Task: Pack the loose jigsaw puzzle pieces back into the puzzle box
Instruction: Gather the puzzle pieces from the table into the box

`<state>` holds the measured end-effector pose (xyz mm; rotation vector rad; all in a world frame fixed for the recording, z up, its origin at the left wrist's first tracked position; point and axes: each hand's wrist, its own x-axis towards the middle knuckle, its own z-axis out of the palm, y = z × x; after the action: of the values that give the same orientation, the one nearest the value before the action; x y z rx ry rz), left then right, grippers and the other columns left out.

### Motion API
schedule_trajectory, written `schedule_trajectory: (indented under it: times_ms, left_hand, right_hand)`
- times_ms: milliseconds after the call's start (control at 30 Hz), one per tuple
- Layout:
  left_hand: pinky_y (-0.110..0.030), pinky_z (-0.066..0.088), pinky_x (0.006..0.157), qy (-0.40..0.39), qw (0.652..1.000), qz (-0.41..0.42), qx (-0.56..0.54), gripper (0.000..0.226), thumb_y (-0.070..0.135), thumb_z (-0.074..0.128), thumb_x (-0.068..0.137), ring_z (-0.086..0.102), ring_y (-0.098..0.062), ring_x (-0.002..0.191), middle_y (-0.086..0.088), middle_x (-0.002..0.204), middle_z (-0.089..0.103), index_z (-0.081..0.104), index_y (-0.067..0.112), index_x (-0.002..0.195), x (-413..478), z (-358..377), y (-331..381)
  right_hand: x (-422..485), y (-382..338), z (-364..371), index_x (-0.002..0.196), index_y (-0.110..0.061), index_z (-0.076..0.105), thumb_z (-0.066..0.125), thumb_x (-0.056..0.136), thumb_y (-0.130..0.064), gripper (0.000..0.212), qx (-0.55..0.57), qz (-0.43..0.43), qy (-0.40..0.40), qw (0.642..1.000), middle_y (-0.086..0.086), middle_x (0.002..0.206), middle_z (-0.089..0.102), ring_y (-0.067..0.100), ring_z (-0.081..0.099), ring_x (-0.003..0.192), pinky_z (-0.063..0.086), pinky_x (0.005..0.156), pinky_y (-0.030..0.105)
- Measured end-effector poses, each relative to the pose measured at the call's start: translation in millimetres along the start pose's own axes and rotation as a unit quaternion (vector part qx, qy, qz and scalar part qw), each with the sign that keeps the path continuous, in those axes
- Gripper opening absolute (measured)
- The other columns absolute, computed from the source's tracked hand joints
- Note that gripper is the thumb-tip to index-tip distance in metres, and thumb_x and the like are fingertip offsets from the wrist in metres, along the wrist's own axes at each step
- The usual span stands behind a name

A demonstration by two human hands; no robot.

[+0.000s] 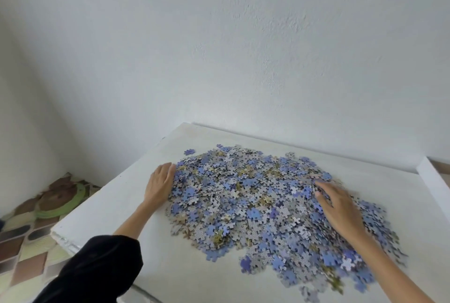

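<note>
Puzzle pieces (255, 200): loose heap, mid-table (117, 207).
Left hand (159, 184): flat, fingers straight, at heap's 9 o'clock edge, likely corralling.
Right hand (341, 207): spread atop heap, 3 o'clock, holding nothing.
Box: unseen.

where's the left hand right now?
Head view: the left hand lies on the white table, left of centre, its fingers against the left edge of the puzzle pile; the right hand rests on the pile's right side.
</note>
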<state>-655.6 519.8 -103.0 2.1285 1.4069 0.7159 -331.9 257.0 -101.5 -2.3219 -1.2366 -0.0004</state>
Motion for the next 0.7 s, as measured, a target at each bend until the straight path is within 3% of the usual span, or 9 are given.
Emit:
schedule_trajectory:
  times_ms: [133,233,400,500,567,633,700]
  left_hand:
    - [-0.035,0.027,0.104,-0.055,0.995,0.065,-0.050,0.062,0.054,0.019,0.097,0.037,-0.021,0.129,-0.008,0.143,0.040,0.035,0.013,0.140,3,6,4]
    - [-0.038,0.029,0.101,-0.003,0.991,0.058,-0.123,0.083,0.070,0.016,0.082,0.040,-0.022,0.126,-0.007,0.139,0.044,0.042,0.013,0.137,13,-4,-6]
    - [-0.047,0.034,0.102,-0.031,0.993,0.049,-0.101,0.088,0.076,0.015,0.076,0.045,-0.030,0.124,-0.009,0.139,0.046,0.046,0.018,0.135,28,-7,-28]
    - [-0.039,0.035,0.100,-0.070,0.988,0.079,-0.109,0.072,0.066,0.020,0.090,0.047,-0.029,0.122,-0.012,0.137,0.049,0.047,0.016,0.134,27,3,-14]
    - [-0.033,0.035,0.096,-0.080,0.986,0.097,-0.107,0.071,0.064,0.022,0.091,0.049,-0.025,0.119,-0.013,0.134,0.052,0.048,0.013,0.133,27,11,-6]
    - [-0.031,0.035,0.095,-0.081,0.984,0.112,-0.109,0.082,0.070,0.020,0.084,0.048,-0.017,0.114,-0.011,0.132,0.053,0.049,0.011,0.132,26,15,-2]
    - [-0.031,0.034,0.095,-0.079,0.983,0.109,-0.126,0.078,0.068,0.021,0.087,0.048,-0.018,0.114,-0.010,0.131,0.054,0.050,0.011,0.131,28,15,-3]
  right_hand:
    - [-1,-6,-7,0.126,-0.020,0.053,0.049,0.093,-0.022,0.033,0.078,0.001,0.013,0.997,0.005,0.132,0.051,0.022,0.046,0.122,0.037,0.098,0.035]
    - [-5,-4,-30,0.118,-0.014,0.059,0.049,0.094,-0.020,0.027,0.145,0.026,0.080,0.986,0.008,0.123,0.058,0.025,0.054,0.114,0.041,0.090,0.030]
    - [-16,36,-50,0.118,-0.017,0.061,0.039,0.094,-0.044,0.042,0.149,0.193,0.138,0.960,0.007,0.127,0.057,0.028,0.051,0.116,0.038,0.085,0.033]
    - [-21,40,-38,0.118,-0.014,0.061,0.039,0.089,-0.048,0.051,0.186,0.209,0.139,0.950,0.008,0.124,0.059,0.028,0.052,0.115,0.037,0.087,0.030]
    - [-19,31,-33,0.115,-0.012,0.064,0.040,0.088,-0.044,0.049,0.209,0.189,0.151,0.947,0.015,0.115,0.064,0.035,0.057,0.107,0.043,0.086,0.033]
    - [-16,22,-29,0.112,-0.010,0.065,0.043,0.094,-0.035,0.038,0.217,0.182,0.167,0.944,0.028,0.101,0.065,0.047,0.058,0.096,0.048,0.082,0.046]
    - [-13,18,-26,0.110,-0.008,0.066,0.044,0.096,-0.024,0.031,0.224,0.196,0.189,0.936,0.027,0.095,0.066,0.049,0.058,0.089,0.049,0.078,0.048]
